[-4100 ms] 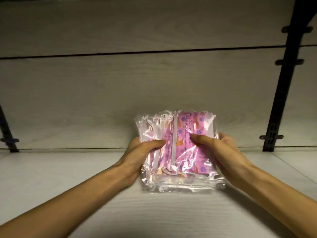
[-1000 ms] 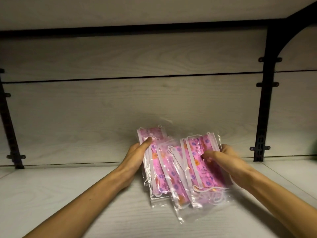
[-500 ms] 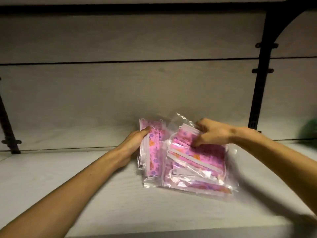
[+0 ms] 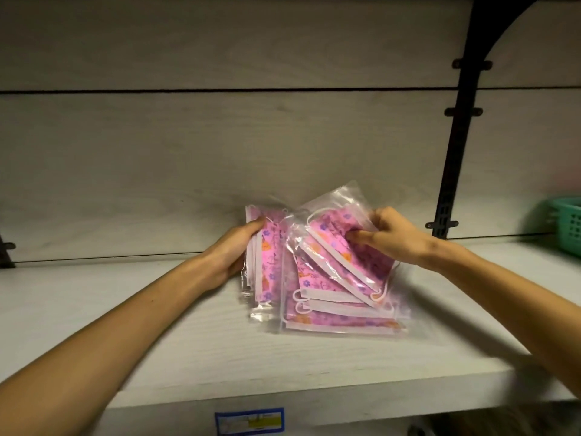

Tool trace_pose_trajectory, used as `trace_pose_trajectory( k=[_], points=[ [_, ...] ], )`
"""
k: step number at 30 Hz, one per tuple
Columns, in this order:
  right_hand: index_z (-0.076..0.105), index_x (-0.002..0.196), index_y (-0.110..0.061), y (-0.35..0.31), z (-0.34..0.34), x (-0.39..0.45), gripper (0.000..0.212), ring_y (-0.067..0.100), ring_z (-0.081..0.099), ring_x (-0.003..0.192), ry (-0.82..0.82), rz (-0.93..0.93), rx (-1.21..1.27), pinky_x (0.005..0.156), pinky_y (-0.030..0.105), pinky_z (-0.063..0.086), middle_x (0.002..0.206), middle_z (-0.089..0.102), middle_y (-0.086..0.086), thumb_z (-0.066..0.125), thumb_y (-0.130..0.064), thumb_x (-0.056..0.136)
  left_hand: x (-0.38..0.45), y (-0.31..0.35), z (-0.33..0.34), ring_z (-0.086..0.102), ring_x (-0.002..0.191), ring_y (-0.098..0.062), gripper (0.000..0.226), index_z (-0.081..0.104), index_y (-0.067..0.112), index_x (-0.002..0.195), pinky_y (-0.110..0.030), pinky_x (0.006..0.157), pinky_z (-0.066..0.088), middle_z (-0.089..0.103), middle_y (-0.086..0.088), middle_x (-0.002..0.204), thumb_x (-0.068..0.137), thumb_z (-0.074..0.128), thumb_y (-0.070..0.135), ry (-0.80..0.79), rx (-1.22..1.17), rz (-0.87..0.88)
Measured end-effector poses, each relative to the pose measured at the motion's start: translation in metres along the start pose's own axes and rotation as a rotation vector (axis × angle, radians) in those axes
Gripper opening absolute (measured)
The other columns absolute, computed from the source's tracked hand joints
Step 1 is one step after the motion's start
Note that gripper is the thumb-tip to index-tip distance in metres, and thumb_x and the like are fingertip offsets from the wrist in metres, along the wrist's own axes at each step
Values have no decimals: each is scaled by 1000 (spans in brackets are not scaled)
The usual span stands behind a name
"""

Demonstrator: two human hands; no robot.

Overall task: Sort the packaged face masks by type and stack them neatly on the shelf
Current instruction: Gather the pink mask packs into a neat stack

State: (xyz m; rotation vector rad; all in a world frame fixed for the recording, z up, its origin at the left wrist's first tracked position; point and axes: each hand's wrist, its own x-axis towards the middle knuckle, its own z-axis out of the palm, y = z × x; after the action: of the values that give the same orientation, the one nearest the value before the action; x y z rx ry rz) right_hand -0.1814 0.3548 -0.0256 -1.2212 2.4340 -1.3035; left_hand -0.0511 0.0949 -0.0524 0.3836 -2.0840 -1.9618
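1. The shelf (image 4: 188, 341) is a pale wood-grain board with a matching back panel behind it.
2. Pink flower-print masks in clear bags sit near the middle of the shelf, split into two groups that touch each other.
3. The left bundle (image 4: 267, 265) stands on edge, its bags packed face to face.
4. The left hand (image 4: 234, 251) presses against the bundle's 9 o'clock side with straight fingers, thumb on top.
5. The right pile (image 4: 339, 297) lies flat and fanned out, the bags twisted at different angles.
6. The right hand (image 4: 388, 236) pinches the top bag (image 4: 342, 234) of that pile at its 2 o'clock corner, fingers curled round it, tilting that corner up.
7. A black bracket (image 4: 456, 146) runs up the back panel at 2 o'clock from the masks.
8. A green basket (image 4: 562, 226) sits at 3 o'clock on the shelf, well apart, cut off by the edge of the view.
9. A blue-framed label (image 4: 250, 421) is fixed to the shelf's front edge at 6 o'clock.
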Motion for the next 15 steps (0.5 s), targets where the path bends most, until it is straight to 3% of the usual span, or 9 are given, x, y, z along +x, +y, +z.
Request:
trace_pose_trajectory(
  k=[3,7,9,12,15],
  points=[
    [71,89,-1,9,-10,-5,18,23,71,64,68,51,107,56,27,57,76,75,10,69,-19,93,-3,-1,-1,72,90,-31,41,73,8,104,-38,92,55,75,-16,99,95,62,46,-65,97,13],
    [69,93,0,19,-31,-12,12,15,67,54,215,110,202,48,23,52,64,72,3,70,-11,91,-9,-2,2,75,88,-29,40,73,9,104,-32,77,60,77,-15,99,75,84,34,-156,123,38],
    [71,90,-3,23,-41,-19,13,14,68,54,133,203,111,49,22,51,67,73,3,73,-16,88,-11,-2,5,76,86,-28,37,71,8,106,-29,69,60,78,-14,99,73,85,17,-173,99,60],
    [75,80,-11,30,-43,-34,19,16,67,57,-120,334,-56,51,21,49,73,75,6,74,-28,89,-13,-2,8,76,92,-28,35,68,8,111,-31,72,62,77,-13,102,78,79,-1,-150,83,94],
    [77,69,-15,36,-41,-43,25,19,66,58,-156,329,31,51,21,50,75,74,9,75,-31,88,-12,-3,8,75,94,-28,36,68,8,112,-31,76,61,77,-13,103,79,78,-3,-107,75,122]
  ],
)
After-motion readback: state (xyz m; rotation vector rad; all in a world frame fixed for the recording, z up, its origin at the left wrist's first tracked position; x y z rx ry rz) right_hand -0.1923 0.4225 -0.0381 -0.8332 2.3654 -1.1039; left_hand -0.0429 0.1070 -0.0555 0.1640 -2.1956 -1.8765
